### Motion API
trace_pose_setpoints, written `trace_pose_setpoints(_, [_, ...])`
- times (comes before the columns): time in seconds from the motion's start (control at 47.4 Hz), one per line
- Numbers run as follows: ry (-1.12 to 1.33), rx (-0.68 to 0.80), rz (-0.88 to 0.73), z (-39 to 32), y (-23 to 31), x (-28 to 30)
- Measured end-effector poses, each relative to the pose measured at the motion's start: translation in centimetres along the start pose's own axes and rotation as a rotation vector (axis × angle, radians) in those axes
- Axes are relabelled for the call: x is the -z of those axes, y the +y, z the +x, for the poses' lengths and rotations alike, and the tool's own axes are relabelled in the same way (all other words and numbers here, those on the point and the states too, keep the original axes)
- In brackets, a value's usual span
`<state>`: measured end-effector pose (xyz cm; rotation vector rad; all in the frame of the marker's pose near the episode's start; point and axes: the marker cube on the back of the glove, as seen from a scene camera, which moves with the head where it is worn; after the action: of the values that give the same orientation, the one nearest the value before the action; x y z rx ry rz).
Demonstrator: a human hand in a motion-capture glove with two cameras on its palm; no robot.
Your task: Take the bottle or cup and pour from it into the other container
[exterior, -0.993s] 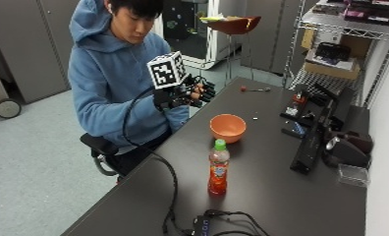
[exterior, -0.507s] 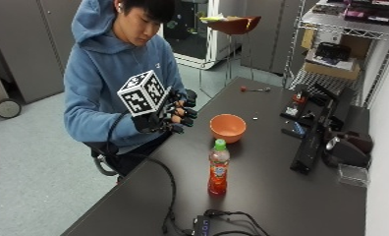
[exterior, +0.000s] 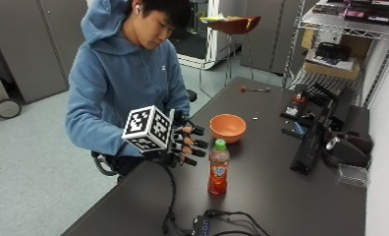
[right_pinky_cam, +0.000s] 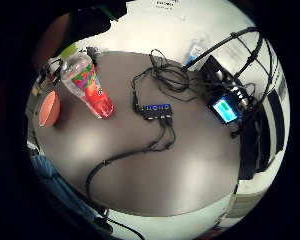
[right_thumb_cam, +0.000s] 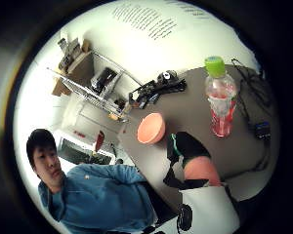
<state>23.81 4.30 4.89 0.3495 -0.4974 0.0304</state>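
At the bench (exterior: 273,196), a person's gloved right hand (exterior: 181,143) hovers just left of the upright bottle (exterior: 217,167), fingers (exterior: 193,144) spread and grasping nothing. It should wrap the bottle's body below the green cap and lift straight. The bowl (exterior: 228,128) waits beyond. Whether the cap is loosened cannot be told.
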Motion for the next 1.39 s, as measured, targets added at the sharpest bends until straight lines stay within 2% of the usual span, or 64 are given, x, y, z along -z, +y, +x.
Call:
trace_pose_setpoints(0.338, [-0.298,-0.108,0.017,2.6,-1.7,-5.1])
trace_pose_setpoints(0.697, [-0.501,-0.143,-0.01,2.1,-3.7,-9.8])
trace_pose_setpoints(1.014, [-0.794,-0.211,0.155,0.5,-5.6,-12.7])
trace_pose_setpoints(1.183, [-0.811,-0.222,0.181,-0.7,-6.3,-13.6])
trace_pose_setpoints(1.394, [-0.771,-0.168,0.1,-3.7,-7.1,-13.7])
